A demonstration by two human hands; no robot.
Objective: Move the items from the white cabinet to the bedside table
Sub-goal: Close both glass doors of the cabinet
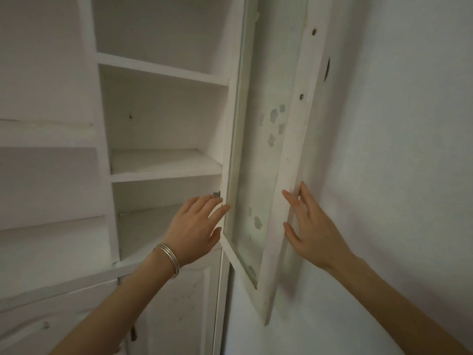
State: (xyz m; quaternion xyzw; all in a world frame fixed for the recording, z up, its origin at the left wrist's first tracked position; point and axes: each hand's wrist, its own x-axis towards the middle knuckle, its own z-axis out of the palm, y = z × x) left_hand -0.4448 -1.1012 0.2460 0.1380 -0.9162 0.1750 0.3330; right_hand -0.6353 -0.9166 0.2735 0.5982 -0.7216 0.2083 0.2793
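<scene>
- Centrally, white cabinet [163,98]: open-fronted upper section with three visible shelves [163,163], all painted white; a small dark mark shows on the back panel of the middle compartment.
- No items show on the visible shelves; the bedside table is outside the view.
- Cabinet door [266,175]: glazed, white-framed, swung wide open to the right and standing close to the wall [396,149]; pale blue-grey patches are stuck on the glass pane.
- Door frame: two small round studs on the outer stile, with a dark fitting at its far edge, too blurred to identify.
- Left hand [194,229]: fingers spread and apart, clamped on nothing, fingertips touching the hinge-side edge of the door near a small metal hinge [217,194].
- Bangle [169,260]: silver, several bands, worn on the left wrist.
- Right hand [312,231]: fingers spread, resting flat against the outer stile of the door, thumb on the pane side, not closed around anything.
- Lower cabinet doors [179,303]: white panelled, below the shelves, shut.
</scene>
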